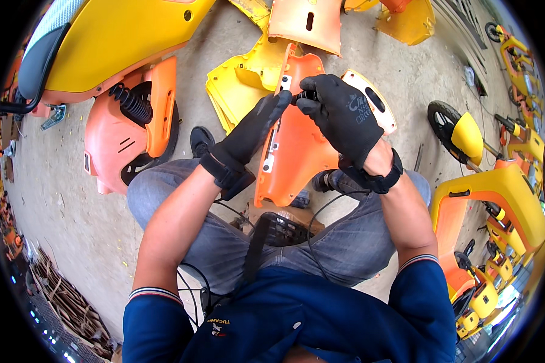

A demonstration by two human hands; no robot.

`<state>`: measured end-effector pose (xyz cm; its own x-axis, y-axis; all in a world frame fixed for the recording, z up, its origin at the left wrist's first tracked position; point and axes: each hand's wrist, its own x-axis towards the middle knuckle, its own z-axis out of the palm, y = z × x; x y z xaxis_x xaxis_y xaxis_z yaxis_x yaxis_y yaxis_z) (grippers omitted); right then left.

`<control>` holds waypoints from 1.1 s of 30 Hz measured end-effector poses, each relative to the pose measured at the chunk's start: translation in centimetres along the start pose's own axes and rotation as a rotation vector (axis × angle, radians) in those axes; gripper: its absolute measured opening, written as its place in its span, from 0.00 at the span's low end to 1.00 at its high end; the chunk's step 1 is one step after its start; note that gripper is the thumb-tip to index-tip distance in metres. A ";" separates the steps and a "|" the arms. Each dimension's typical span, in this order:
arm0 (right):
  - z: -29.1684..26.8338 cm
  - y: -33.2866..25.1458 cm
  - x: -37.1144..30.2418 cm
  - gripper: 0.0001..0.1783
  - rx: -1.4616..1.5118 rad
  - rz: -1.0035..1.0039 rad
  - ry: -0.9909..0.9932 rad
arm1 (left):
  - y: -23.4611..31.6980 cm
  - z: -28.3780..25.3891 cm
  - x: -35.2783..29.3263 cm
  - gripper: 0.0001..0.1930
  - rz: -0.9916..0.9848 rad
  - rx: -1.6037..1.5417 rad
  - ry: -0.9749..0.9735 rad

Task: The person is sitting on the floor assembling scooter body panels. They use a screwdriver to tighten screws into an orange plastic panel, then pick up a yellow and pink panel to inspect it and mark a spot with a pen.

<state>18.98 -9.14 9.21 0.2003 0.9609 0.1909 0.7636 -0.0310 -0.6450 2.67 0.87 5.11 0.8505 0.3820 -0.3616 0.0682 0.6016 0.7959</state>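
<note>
An orange plastic panel stands tilted between my knees, with small white-and-dark clips along its left edge. My left hand, in a black glove, lies at that edge near the top, its fingers pressed together over the panel. Across the panel's upper part, my gloved right hand is curled round a short black tool. The tool looks like a small screwdriver, but its tip is hidden. My left fingertips meet the tool's near end. Both wrists wear black straps.
Yellow body panels and an orange-white cover lie ahead on the concrete floor. At left stands a yellow-orange scooter with a black spring. Several yellow scooters line the right. Black cables run across my lap.
</note>
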 end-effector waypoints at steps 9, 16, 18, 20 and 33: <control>0.3 -1.4 0.3 0.13 0.006 0.148 0.015 | -0.9 -0.7 0.3 0.24 0.018 0.024 0.087; 0.4 -1.6 0.2 0.15 0.014 0.200 0.003 | -1.5 -1.5 0.9 0.24 -0.040 -0.015 -0.020; 0.4 -1.6 0.3 0.15 0.013 0.205 0.005 | -1.3 -1.3 0.8 0.24 -0.003 -0.009 -0.042; 0.5 -1.6 0.3 0.16 0.019 0.211 0.009 | -1.8 -1.6 1.0 0.23 -0.015 -0.007 -0.030; 0.4 -1.6 0.5 0.16 0.040 0.231 0.012 | -3.1 -2.7 1.6 0.19 0.132 0.070 -0.095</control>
<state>17.61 -8.51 10.02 0.3742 0.9263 0.0440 0.6718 -0.2381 -0.7014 2.45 1.48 0.76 0.8996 0.3848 -0.2066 -0.0145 0.4990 0.8665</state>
